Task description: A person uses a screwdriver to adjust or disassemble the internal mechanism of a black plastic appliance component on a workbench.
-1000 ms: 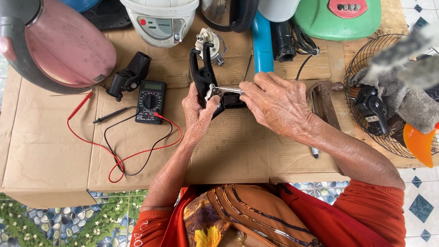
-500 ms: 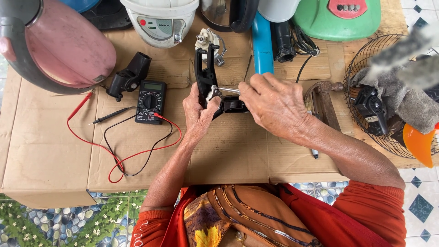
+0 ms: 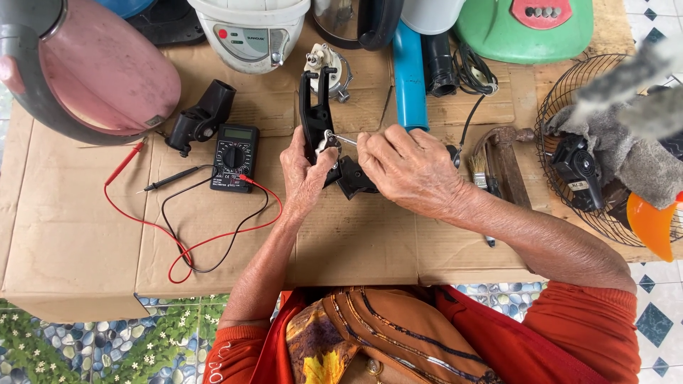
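My left hand (image 3: 304,174) grips a long black plastic handle part (image 3: 314,107) that stands on flattened cardboard (image 3: 370,242). My right hand (image 3: 413,171) holds a thin metal screwdriver (image 3: 343,140) whose tip meets a small white fitting on the black part, between my two thumbs. Another black piece (image 3: 353,181) lies under my right hand, partly hidden.
A multimeter (image 3: 235,156) with red and black leads lies to the left, next to a black elbow part (image 3: 201,117). Pink kettle (image 3: 92,71), white appliance (image 3: 249,32), blue tube (image 3: 410,78) at the back. Brush (image 3: 478,171), hammer (image 3: 509,160) and fan grille (image 3: 590,142) lie right.
The black handle part has tilted slightly more upright and both hands have shifted a little with it. The screwdriver stays at the white fitting.
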